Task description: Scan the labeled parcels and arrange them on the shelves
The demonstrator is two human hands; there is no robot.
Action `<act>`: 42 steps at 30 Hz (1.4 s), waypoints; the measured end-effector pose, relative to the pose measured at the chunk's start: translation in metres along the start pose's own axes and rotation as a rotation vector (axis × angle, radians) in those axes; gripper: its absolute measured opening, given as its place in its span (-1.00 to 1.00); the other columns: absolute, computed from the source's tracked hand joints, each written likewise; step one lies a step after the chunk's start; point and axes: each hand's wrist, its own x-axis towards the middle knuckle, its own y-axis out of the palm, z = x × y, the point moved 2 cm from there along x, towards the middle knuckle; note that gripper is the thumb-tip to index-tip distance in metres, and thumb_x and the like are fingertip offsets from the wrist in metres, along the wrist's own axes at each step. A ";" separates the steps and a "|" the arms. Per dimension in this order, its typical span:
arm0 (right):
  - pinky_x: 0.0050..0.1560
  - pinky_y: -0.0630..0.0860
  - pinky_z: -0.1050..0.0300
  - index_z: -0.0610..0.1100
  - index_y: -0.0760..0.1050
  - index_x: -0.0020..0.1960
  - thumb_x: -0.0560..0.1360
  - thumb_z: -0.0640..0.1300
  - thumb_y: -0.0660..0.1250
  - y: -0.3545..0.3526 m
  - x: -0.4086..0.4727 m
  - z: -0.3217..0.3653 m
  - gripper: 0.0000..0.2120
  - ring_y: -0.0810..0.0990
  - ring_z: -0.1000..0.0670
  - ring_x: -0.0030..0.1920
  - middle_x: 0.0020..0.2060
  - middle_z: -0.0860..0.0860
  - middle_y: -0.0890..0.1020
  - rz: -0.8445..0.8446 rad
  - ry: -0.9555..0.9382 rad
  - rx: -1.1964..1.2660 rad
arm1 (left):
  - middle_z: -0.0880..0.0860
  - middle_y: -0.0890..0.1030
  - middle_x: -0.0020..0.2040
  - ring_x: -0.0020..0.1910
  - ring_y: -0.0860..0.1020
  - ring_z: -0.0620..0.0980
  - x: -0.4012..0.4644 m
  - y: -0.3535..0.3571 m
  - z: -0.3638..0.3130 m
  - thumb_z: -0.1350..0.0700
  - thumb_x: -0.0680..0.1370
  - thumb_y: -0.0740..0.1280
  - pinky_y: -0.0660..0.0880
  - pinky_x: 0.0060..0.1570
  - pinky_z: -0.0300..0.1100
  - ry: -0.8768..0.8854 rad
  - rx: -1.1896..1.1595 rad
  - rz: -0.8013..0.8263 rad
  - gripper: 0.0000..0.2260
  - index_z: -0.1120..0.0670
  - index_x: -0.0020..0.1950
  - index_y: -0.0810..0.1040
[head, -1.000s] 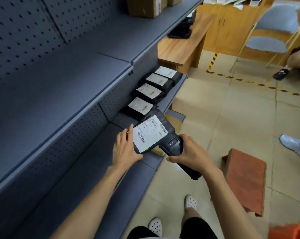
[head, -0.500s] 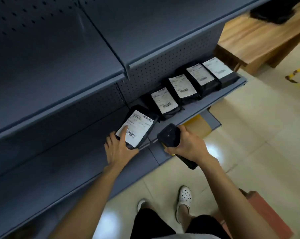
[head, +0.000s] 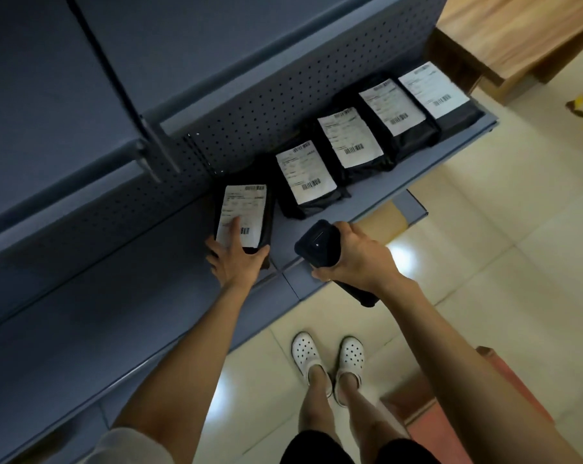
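Item 1. Lower shelf [head: 367,209], grey steel, perforated back panel; taken as the landmark for all entries.

Item 2. Parcels already shelved: four black bags with white barcode labels, lying flat in a row along the lower shelf toward its right end. In order from the hands outward: first [head: 308,180], second [head: 352,144], third [head: 395,110], fourth [head: 435,90]. Neighbours touch or slightly overlap. Judged done.

Item 3. Parcel in hand [head: 243,217]: same black bag, label up, lying on the lower shelf at the left end of the row, just beside the first shelved bag. Left hand [head: 236,261] holds its near edge, thumb laid on the label, fingers [head: 213,252] curled round the left side. Judged at or near set-down; whether it is fully released cannot be told.

Item 4. Scanner [head: 318,244]: dark handheld unit, over the front lip of the lower shelf, right of the parcel in hand. Right hand [head: 357,259] wrapped round its grip, holding it.

Item 5. Remaining stock: no unscanned parcels in view. Lower shelf left of the row is unfilled, as is the shelf above [head: 216,45]. How much is left cannot be judged from this view.
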 end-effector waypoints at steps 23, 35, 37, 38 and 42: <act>0.04 0.58 0.00 -0.06 0.29 0.42 0.33 0.24 0.53 0.013 0.010 -0.008 -0.19 0.58 -0.05 0.06 0.15 0.02 0.51 -0.026 0.049 0.030 | 0.15 -0.27 0.56 0.43 0.22 0.33 0.028 0.021 -0.055 -0.04 0.55 0.39 0.32 0.37 0.10 0.189 0.044 0.283 -0.10 0.03 0.60 -0.24; 0.05 0.56 -0.01 -0.09 0.31 0.40 0.33 0.20 0.53 -0.010 0.004 -0.011 -0.21 0.58 -0.10 0.09 0.19 -0.04 0.51 0.053 -0.019 -0.037 | 0.12 0.06 0.57 0.46 0.27 0.15 -0.009 -0.009 -0.036 0.19 0.59 0.33 0.38 0.36 0.02 0.345 0.097 0.201 -0.33 0.08 0.60 0.05; 0.03 0.51 0.04 -0.11 0.31 0.39 0.33 0.20 0.54 -0.011 0.002 -0.003 -0.22 0.59 -0.14 0.11 0.20 -0.06 0.50 0.080 -0.041 -0.058 | 0.14 0.20 0.53 0.42 0.33 0.19 -0.021 -0.025 -0.019 0.17 0.59 0.33 0.42 0.30 0.06 0.332 0.156 0.139 -0.37 0.09 0.59 0.12; 0.03 0.49 0.05 -0.11 0.31 0.39 0.33 0.20 0.54 -0.010 0.001 0.003 -0.21 0.59 -0.16 0.12 0.20 -0.06 0.49 0.094 -0.051 -0.066 | 0.14 0.24 0.52 0.41 0.34 0.19 -0.029 -0.033 -0.008 0.16 0.59 0.33 0.42 0.29 0.05 0.318 0.175 0.106 -0.39 0.09 0.58 0.15; 0.17 0.53 -0.11 -0.09 0.29 0.42 0.30 0.23 0.56 -0.002 -0.010 0.036 -0.14 0.57 -0.21 0.19 0.25 -0.08 0.48 0.153 -0.134 -0.101 | 0.10 0.34 0.48 0.41 0.32 0.16 -0.068 -0.061 0.043 0.16 0.59 0.33 0.42 0.29 0.06 0.249 0.169 -0.028 -0.47 0.07 0.54 0.26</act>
